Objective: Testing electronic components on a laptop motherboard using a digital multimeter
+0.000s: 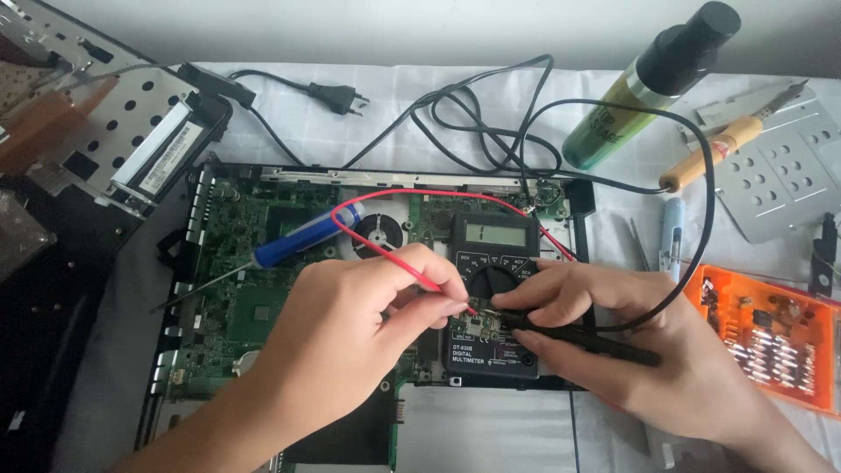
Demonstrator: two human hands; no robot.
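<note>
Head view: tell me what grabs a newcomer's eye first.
At centre, the left hand pinches a thin red probe and the right hand a black probe, tips meeting over a black digital multimeter. It lies on an opened laptop's green circuit board. A green spray bottle stands upper right.

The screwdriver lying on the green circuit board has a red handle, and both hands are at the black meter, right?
Not quite. The head view shows the screwdriver on the green circuit board has a blue handle, not red; the red thing is a wire. Both the left hand and right hand are at the black meter.
</note>
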